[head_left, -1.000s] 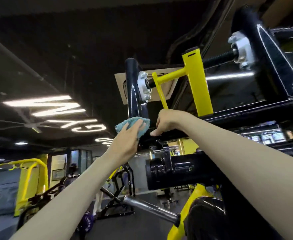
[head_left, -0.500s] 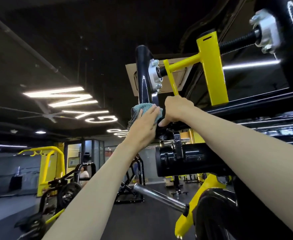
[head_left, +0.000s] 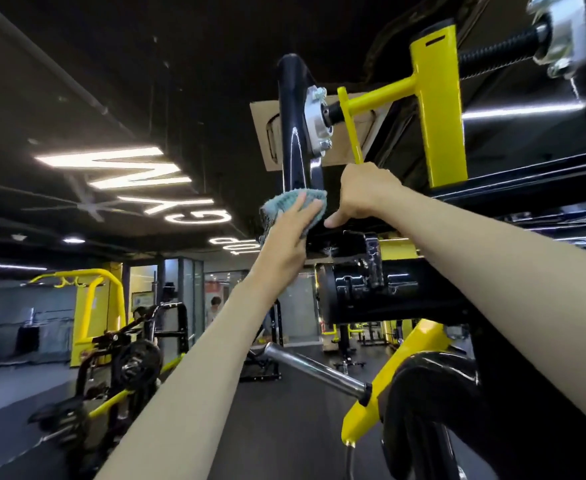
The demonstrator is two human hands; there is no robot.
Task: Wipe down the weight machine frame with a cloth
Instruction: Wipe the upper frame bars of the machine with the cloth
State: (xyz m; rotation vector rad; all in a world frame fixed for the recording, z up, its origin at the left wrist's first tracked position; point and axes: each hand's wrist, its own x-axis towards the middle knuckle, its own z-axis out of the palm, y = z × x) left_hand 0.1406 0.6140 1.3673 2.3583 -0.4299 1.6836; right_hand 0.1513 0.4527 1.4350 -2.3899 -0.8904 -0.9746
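Pressed a teal cloth [head_left: 281, 204] against the foot of the black upright post [head_left: 293, 133] of the weight machine frame [head_left: 526, 185] with the left hand [head_left: 286, 233], palm flat, fingers straight and laid together over the fabric, a fold hanging loose below. Gripped the frame just beside it with the right hand [head_left: 360, 192], fingers curled where the thin yellow rod [head_left: 350, 129] met the black crossbeam, thumb stretched towards the cloth, near but apart. Reached up with both arms, below the silver flange [head_left: 315, 123].
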